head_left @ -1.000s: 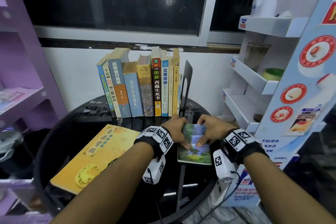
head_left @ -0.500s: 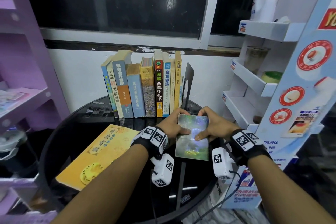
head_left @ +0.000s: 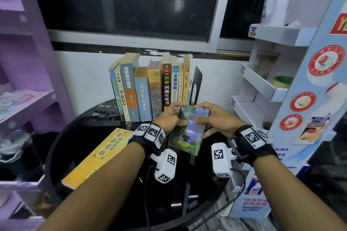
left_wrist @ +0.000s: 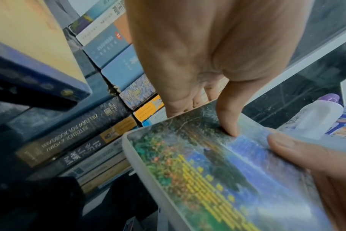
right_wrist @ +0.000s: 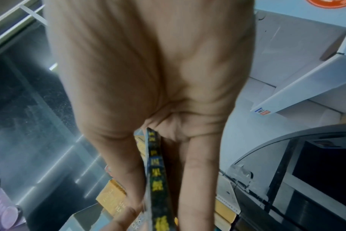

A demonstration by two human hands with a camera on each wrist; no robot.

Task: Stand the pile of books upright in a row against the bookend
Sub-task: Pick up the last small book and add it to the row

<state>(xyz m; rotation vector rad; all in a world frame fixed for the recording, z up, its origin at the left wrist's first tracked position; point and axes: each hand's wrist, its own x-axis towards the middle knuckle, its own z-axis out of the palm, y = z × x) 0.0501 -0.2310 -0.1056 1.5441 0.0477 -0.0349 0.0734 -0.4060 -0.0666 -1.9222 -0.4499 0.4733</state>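
Note:
A small book with a waterfall cover (head_left: 189, 131) is lifted off the black round table (head_left: 78, 131), tilted with its top edge raised. My left hand (head_left: 170, 118) grips its left side, thumb on the cover (left_wrist: 227, 125). My right hand (head_left: 212, 118) grips its right side, and the dark spine (right_wrist: 157, 175) shows between thumb and fingers. Several books (head_left: 150, 88) stand upright in a row against the black bookend (head_left: 196, 84) at the table's back. A large yellow book (head_left: 101, 155) lies flat at the left.
A purple shelf unit (head_left: 24, 80) stands to the left, a white cardboard display rack (head_left: 262, 84) to the right. The wall and a dark window (head_left: 131, 2) are behind the row. Small dark clips (head_left: 105, 112) lie left of the row.
The waterfall book lay flat on the table a second ago. Both hands have lifted it and tipped its top edge up, carrying it slightly toward the row.

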